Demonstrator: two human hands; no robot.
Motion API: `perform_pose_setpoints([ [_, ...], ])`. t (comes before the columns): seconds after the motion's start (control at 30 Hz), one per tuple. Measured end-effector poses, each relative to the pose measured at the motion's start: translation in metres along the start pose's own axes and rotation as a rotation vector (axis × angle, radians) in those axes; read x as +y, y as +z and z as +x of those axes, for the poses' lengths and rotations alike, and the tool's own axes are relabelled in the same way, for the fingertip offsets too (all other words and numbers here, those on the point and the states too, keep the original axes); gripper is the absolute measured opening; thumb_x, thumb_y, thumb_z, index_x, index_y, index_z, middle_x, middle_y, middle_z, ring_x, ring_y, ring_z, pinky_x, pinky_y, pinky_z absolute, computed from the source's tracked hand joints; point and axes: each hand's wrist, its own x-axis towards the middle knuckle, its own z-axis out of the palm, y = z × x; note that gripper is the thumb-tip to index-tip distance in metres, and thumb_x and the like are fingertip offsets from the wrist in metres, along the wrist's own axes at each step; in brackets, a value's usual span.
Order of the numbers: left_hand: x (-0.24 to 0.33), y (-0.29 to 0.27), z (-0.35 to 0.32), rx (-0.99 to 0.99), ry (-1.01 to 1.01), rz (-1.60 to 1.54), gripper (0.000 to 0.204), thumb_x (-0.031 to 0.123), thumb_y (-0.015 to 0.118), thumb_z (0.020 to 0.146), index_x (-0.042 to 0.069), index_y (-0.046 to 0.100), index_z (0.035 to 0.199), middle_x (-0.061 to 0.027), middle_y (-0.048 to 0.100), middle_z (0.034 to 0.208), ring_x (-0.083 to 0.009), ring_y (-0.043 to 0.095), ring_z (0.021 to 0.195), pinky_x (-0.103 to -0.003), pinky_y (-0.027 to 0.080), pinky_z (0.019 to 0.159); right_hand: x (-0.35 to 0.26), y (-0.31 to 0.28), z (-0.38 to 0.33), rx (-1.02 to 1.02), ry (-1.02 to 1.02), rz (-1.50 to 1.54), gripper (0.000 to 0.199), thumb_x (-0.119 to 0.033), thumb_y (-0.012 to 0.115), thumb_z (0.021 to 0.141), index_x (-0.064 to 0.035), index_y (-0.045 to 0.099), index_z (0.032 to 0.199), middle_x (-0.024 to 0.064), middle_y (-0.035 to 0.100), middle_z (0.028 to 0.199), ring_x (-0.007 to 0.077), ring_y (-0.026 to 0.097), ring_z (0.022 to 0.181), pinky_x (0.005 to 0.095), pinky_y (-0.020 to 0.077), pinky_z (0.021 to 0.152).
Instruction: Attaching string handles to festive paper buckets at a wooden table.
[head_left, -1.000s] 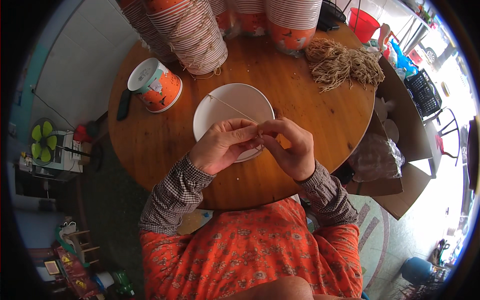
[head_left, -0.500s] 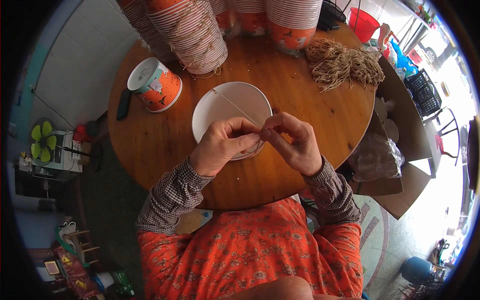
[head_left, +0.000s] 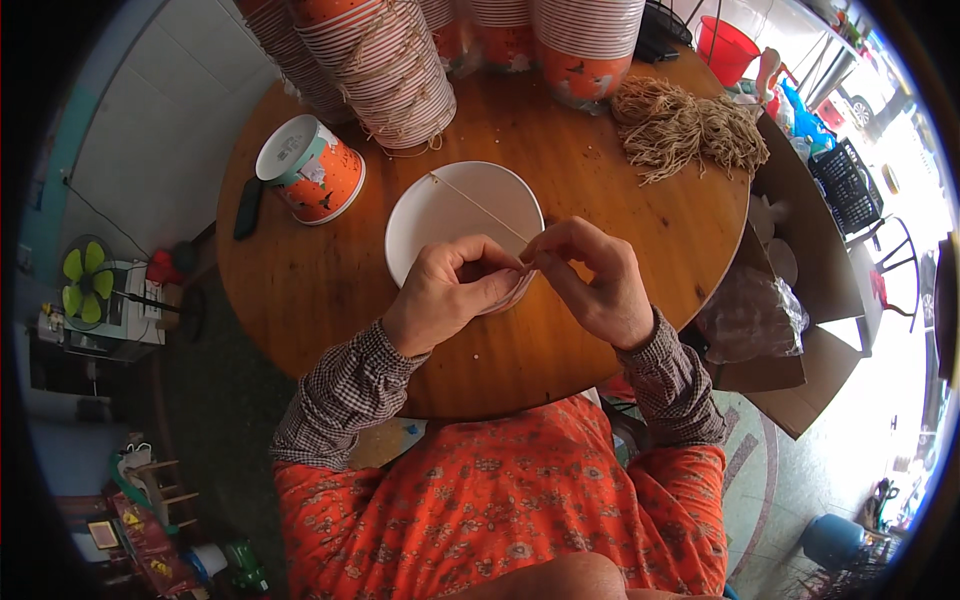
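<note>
A white paper bucket (head_left: 430, 220) stands on the round table in front of me. A thin tan string (head_left: 478, 207) crosses its top from the far rim to my fingers. My left hand (head_left: 450, 290) pinches thumb against forefinger at the bucket's near right rim. Close against it, my right hand (head_left: 592, 278) also pinches the string there, thumb and forefinger together. The fingertips hide the exact spot where the string meets the rim.
An upturned orange bucket (head_left: 318, 180) stands at the left by a dark phone-like object (head_left: 248, 208). Tall stacks of buckets (head_left: 385, 80) line the back. A bundle of tan strings (head_left: 690, 130) lies at the back right, above an open cardboard box (head_left: 820, 370).
My right hand has shifted slightly right and its fingers have lifted a little. The bucket has tilted or moved very slightly; my left hand keeps nearly the same place.
</note>
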Motion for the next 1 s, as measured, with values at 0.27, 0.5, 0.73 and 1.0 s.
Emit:
perform_pose_setpoints([
  [0.27, -0.008, 0.006, 0.0, 0.051, 0.305, 0.469, 0.005, 0.003, 0.065, 0.087, -0.002, 0.063, 0.088, -0.0069, 0.065, 0.082, -0.0147, 0.064, 0.075, -0.027, 0.05, 0.067, 0.002, 0.008, 0.001, 0.151, -0.005, 0.013, 0.007, 0.003, 0.058, 0.086, 0.0017, 0.054, 0.092, 0.0111, 0.065, 0.084, 0.0201, 0.067, 0.076, 0.0292, 0.0531, 0.068],
  [0.5, -0.008, 0.007, 0.003, 0.02, 0.504, 0.582, 0.004, 0.0, 0.064, 0.085, -0.002, 0.061, 0.086, -0.0109, 0.064, 0.083, -0.021, 0.066, 0.078, -0.031, 0.051, 0.068, 0.008, 0.013, 0.007, 0.185, -0.019, -0.021, 0.006, 0.0, 0.057, 0.088, 0.0005, 0.053, 0.092, 0.0115, 0.064, 0.08, 0.0208, 0.067, 0.074, 0.0305, 0.0522, 0.064],
  [0.73, -0.01, 0.01, -0.002, 0.16, 0.265, 0.357, 0.012, 0.005, 0.066, 0.086, -0.001, 0.059, 0.094, -0.0018, 0.059, 0.069, -0.0055, 0.056, 0.062, -0.022, 0.044, 0.055, -0.01, 0.002, 0.018, -0.012, -0.313, -0.407, 0.015, -0.006, 0.061, 0.083, -0.0051, 0.048, 0.092, 0.0089, 0.058, 0.073, 0.0277, 0.062, 0.067, 0.0361, 0.0495, 0.058],
  [1.0, -0.003, 0.009, -0.007, 0.133, 0.37, 0.391, 0.012, 0.001, 0.064, 0.084, 0.0, 0.058, 0.095, -0.0034, 0.058, 0.074, -0.0079, 0.055, 0.064, -0.024, 0.044, 0.057, -0.025, -0.001, 0.021, -0.15, -0.352, -0.521, 0.02, -0.008, 0.063, 0.078, -0.0074, 0.049, 0.092, 0.0065, 0.057, 0.07, 0.0272, 0.061, 0.068, 0.0379, 0.0489, 0.059],
])
